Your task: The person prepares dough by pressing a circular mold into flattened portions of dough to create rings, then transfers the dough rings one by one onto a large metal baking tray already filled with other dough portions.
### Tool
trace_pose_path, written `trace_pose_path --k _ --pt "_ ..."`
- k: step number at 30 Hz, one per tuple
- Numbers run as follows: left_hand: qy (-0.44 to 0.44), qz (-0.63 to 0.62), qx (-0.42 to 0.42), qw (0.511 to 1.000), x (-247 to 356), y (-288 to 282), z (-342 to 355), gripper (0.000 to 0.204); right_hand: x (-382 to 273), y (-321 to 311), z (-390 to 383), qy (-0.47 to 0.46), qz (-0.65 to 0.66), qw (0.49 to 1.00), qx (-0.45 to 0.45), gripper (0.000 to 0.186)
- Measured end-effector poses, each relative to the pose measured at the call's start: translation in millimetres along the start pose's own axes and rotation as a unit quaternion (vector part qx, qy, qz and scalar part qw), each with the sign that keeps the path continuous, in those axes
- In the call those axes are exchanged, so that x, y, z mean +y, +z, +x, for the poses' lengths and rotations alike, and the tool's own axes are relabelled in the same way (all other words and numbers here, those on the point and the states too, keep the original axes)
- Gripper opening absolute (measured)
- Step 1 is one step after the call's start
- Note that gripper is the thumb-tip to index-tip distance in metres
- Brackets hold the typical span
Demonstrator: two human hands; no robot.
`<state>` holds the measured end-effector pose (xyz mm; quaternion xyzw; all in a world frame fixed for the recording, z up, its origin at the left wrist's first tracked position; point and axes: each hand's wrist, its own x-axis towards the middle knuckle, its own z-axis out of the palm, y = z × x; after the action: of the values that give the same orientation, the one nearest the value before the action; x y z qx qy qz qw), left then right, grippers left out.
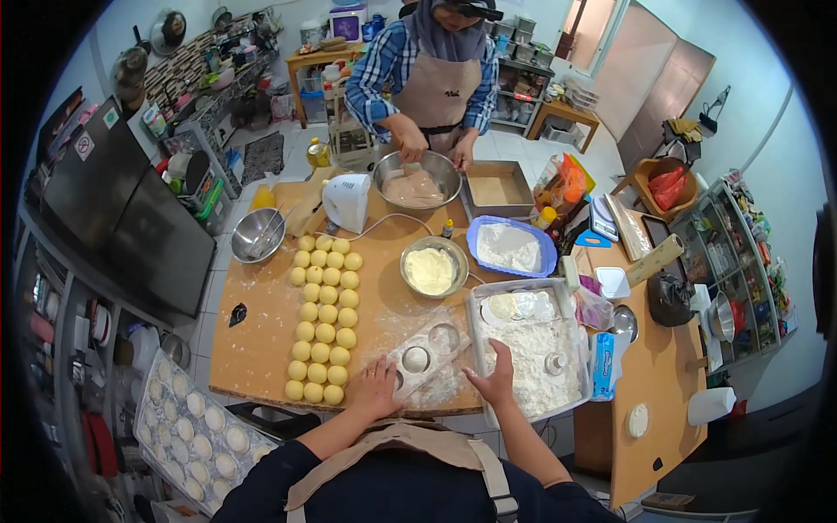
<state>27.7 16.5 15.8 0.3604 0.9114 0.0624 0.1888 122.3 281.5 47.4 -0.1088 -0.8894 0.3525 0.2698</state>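
On the floury table lies a pale, flour-dusted mould with round hollows; a whitish dough round sits in its middle hollow. My left hand holds the near left end of this mould, fingers on one side and thumb towards the other. My right hand is empty, thumb and fingers apart, by the left rim of a white bin of flour. Inside that bin are flattened pale rounds and a small white knob-shaped thing. Rows of yellow dough balls stand left of my left hand.
Beyond the mould are a bowl of cream-coloured filling, a blue tub of white powder, a hand mixer with its cord, and a metal bowl. Opposite, a person works dough in a large bowl. A tray of rounds stands lower left.
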Motion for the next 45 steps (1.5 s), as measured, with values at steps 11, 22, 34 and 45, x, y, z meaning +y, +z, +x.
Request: trace_pose_path --k 11,22,34,45 --pt "0.002 0.010 0.013 1.000 1 -3 -1 0.104 33 27 23 0.032 0.019 0.999 -0.024 0.083" --pt "-0.004 0.005 0.005 1.000 4 -12 -5 0.100 12 88 66 -0.037 0.050 0.996 -0.059 0.084" --pt "0.002 0.026 0.002 1.000 1 -8 -4 0.097 -9 81 13 -0.044 0.091 0.987 -0.123 0.086" --pt "-0.011 -0.009 -0.025 1.000 1 -9 2 0.101 19 19 31 0.036 0.031 0.999 -0.016 0.062"
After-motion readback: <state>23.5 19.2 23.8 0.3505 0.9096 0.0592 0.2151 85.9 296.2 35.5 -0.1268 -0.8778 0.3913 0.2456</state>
